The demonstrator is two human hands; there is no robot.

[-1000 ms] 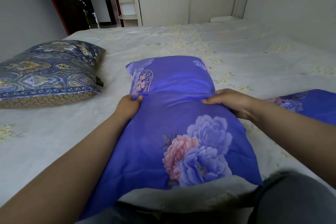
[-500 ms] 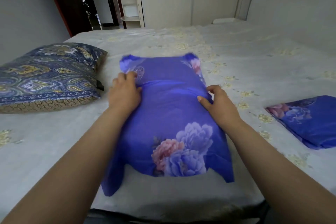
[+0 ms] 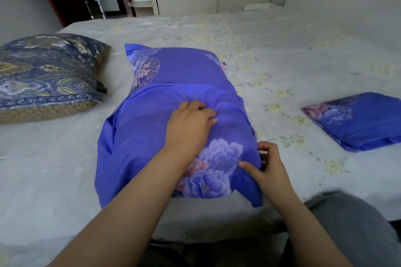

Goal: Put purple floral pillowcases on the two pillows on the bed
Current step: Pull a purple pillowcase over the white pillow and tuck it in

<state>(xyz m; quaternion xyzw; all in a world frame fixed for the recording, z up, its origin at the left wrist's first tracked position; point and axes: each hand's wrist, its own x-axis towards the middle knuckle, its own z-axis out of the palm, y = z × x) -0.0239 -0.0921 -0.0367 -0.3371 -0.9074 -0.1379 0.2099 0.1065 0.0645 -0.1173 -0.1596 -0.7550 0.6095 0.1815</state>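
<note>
The first pillow (image 3: 173,102) lies mid-bed, nearly all inside its purple case (image 3: 138,147), and everything else is best placed from it: the second pillow (image 3: 47,76), in a dark paisley cover, sits to its left, and the spare folded case (image 3: 355,121) lies well apart to its right on the bed (image 3: 303,54). The left hand (image 3: 191,123) rests flat on top of the pillow's middle, fingers relaxed and pressing the cloth down; the right hand (image 3: 269,165) pinches the case's near right edge between thumb and fingers. The step in hand looks like seating the pillow and squaring the open end. To do it well, I would keep the left palm as an anchor so the filling does not slide, and draw the right-hand edge toward the near side until the loose flap by the near corners lies flat. Smooth the bunched fold just beyond the left hand outward, then check both far corners are filled before turning to the second pillow
</note>
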